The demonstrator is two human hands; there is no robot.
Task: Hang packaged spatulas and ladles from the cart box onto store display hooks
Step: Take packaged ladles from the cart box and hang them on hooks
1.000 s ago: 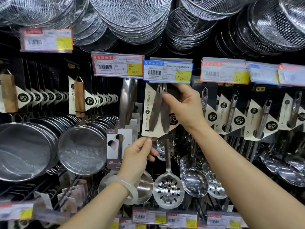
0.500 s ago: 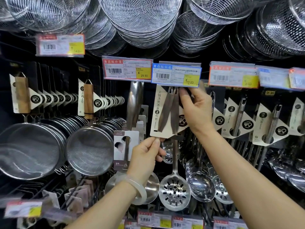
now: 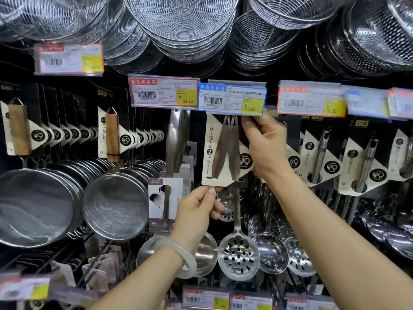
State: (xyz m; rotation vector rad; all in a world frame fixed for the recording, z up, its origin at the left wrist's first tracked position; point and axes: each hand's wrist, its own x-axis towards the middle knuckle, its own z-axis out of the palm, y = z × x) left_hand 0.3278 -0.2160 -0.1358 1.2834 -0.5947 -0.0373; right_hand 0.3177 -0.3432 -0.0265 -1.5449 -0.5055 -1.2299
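Two hands up at the rack: right hand (image 3: 266, 144) pinching the top of one carded two-piece ladle set (image 3: 223, 153) just under the blue price tag (image 3: 232, 98). Left hand (image 3: 196, 211) pinching its lower edge (one pale bangle (image 3: 182, 257) on that wrist). Five price tags along this row.

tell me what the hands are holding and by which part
Both hold one carded two-piece ladle and skimmer set: the left hand pinches the card's bottom edge, the right hand grips its top right corner under the blue price tag.

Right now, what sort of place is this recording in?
Most likely a shop's kitchenware aisle. Price tags with barcodes line the display, rows of identical carded strainers hang on hooks, and both hands hold a carded ladle set under the tags.
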